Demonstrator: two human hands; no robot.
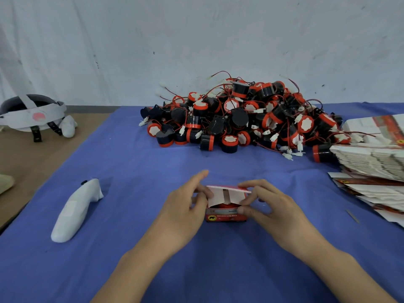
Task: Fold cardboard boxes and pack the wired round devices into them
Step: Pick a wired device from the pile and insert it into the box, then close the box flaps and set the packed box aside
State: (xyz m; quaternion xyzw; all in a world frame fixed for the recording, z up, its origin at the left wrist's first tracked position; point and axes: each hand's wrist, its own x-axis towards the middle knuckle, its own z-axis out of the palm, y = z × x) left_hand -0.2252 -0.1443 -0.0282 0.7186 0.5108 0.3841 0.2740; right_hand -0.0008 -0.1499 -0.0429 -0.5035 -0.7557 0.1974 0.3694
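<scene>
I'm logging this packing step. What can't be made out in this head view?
Head view:
Device inside the small box: only a red sliver shows; flaps, left hand and right hand hide the rest.
Print on the box front: too small and blurred.
Flat box stack: cut off by the right edge.

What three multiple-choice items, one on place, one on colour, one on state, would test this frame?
1. Relative to the device pile, the stack of flat boxes lies: A to its left; B to its right; C on top of it.
2. The table cloth is: A green; B red; C blue.
3. The small box gripped by the left hand and right hand is: A open-topped, flaps partly folded; B sealed; C flattened.
Answers: B, the stack sits at the right edge beside the pile; C, blue covers the table; A, white flaps stand angled over a gap.
</scene>
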